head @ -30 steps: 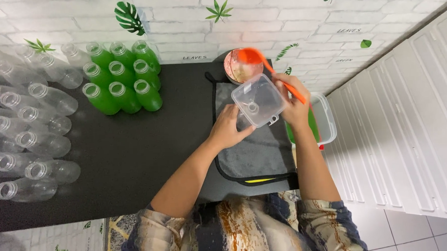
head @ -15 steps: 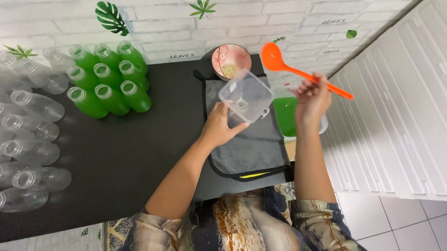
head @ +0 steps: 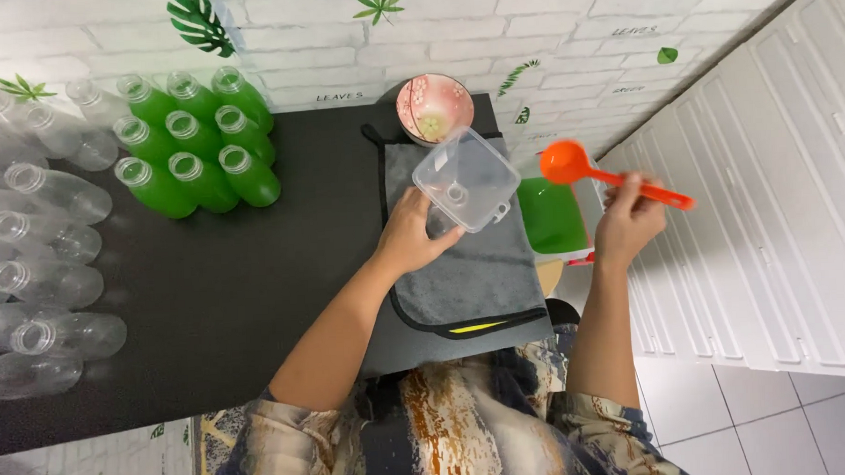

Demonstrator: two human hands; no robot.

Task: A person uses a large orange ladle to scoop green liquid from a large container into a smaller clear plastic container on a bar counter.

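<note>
On the far left, clear empty plastic bottles (head: 39, 251) lie on the black surface (head: 256, 299). Next to them stand green filled plastic bottles (head: 190, 147), close together near the white brick wall (head: 341, 44). In the middle, the left hand (head: 413, 236) has its grip closed on a clear square plastic box (head: 465, 178), held tilted over a grey cloth mat (head: 471, 273). A pink flower bowl (head: 434, 107) sits just behind the box. To the right, a tub of green liquid (head: 550, 214) sits off the edge. The right hand (head: 628, 223) has its grip tight on an orange plastic scoop (head: 593, 169), held up over that tub.
</note>
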